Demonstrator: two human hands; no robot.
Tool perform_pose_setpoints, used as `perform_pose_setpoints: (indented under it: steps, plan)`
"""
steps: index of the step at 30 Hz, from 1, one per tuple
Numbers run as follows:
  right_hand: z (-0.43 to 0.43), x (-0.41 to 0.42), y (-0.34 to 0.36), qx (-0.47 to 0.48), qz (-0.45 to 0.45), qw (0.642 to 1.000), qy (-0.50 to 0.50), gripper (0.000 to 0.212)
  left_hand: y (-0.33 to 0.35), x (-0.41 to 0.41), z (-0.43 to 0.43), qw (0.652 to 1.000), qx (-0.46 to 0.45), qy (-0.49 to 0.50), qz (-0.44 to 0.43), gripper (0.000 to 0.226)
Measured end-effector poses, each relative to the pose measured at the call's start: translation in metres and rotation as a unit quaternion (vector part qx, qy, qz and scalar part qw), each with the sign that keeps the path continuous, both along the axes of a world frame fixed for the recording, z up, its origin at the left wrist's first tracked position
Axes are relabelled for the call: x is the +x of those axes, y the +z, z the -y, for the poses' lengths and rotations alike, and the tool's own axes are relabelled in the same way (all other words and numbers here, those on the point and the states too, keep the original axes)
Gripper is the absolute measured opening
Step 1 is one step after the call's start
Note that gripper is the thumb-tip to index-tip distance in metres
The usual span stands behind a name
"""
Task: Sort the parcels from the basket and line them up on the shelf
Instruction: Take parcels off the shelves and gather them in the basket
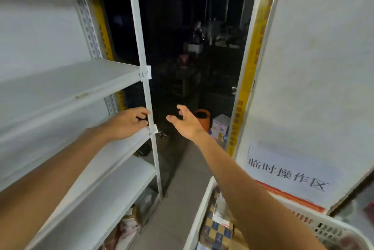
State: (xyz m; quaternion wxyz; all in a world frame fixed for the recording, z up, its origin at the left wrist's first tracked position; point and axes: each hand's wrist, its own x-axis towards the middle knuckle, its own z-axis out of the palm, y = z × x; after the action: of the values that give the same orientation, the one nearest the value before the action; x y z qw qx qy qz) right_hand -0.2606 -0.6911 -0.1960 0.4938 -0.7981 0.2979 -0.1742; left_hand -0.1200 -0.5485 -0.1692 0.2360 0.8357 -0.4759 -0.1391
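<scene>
The tall white steel shelf unit fills the view from 7 to 11 o'clock, its boards running away toward a dark aisle at 12 o'clock. It stands just beside the person, probably so that parcels can go straight across onto it. A white wall panel with a printed paper sign closes off 1 to 4 o'clock.

At 5 o'clock, under the right forearm, sits the white latticed plastic basket. It holds the wrapped parcels, among them a blue-and-tan chequered parcel, so the sorting stock is within reach. More wrapped goods show on the lowest board at 6 o'clock.

The left hand is just left of centre, its fingers curled against the shelf unit's thin front upright, seemingly gripping it as a brace. The right hand hangs in the air just right of centre, fingers spread, loosely bent and holding nothing. It looks free to drop back to the basket.

A small paper tag reading A-1 marks the upright, likely naming the bay.
</scene>
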Motion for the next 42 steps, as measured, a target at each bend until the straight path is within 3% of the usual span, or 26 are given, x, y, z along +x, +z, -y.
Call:
perform_pose_setpoints:
  steps: [5,11,16,23,42]
  plan:
    - [-0.015,0.041,0.017,-0.015,0.032,0.994,0.1,0.066,0.014,0.014,-0.05,0.994,-0.012,0.106,0.03,0.038]
    - [-0.049,0.08,0.04,-0.082,0.005,0.965,0.25,0.067,0.035,0.012,-0.122,0.972,-0.005,0.205,0.115,0.039]
    - [-0.113,0.102,0.061,-0.09,0.039,0.936,0.339,0.072,0.062,-0.001,-0.189,0.945,-0.011,0.298,0.136,0.039]
    - [-0.231,0.127,0.089,-0.088,0.068,0.887,0.449,0.056,0.083,-0.028,-0.313,0.901,-0.007,0.406,0.151,0.04]
    - [-0.523,0.157,0.111,-0.069,0.129,0.814,0.563,0.059,0.107,-0.07,-0.584,0.832,-0.029,0.536,0.14,0.043]
